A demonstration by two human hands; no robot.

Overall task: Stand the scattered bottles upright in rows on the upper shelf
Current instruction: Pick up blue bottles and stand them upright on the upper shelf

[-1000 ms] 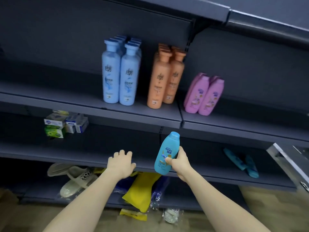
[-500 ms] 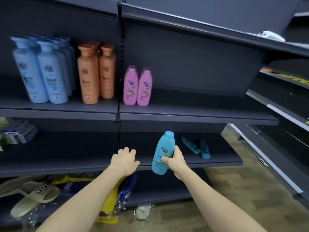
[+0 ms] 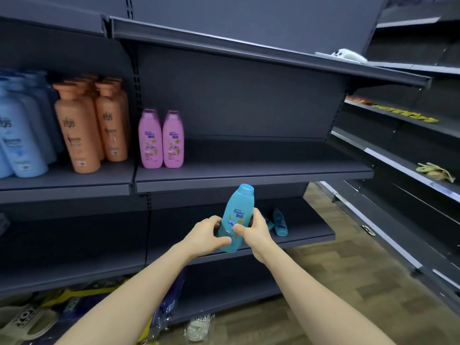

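The light-blue bottles (image 3: 17, 135) run off the left edge; lying teal bottles (image 3: 278, 221) sit partly behind the right hand (image 3: 256, 231).

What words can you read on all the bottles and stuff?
"Rejoice": teal plastic bottle held in both hands.
"Rejoice", small and only roughly readable: two pink plastic bottles.
Orange bottles and pale blue bottles: logos too blurred.
Beige slipper: letters unclear.

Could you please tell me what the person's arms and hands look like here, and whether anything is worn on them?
Both forearms are bare as far as the view shows, with no sleeves. The left hand and the right hand wear no gloves, and no watch, bracelet or ring is visible. No markings can be made out.
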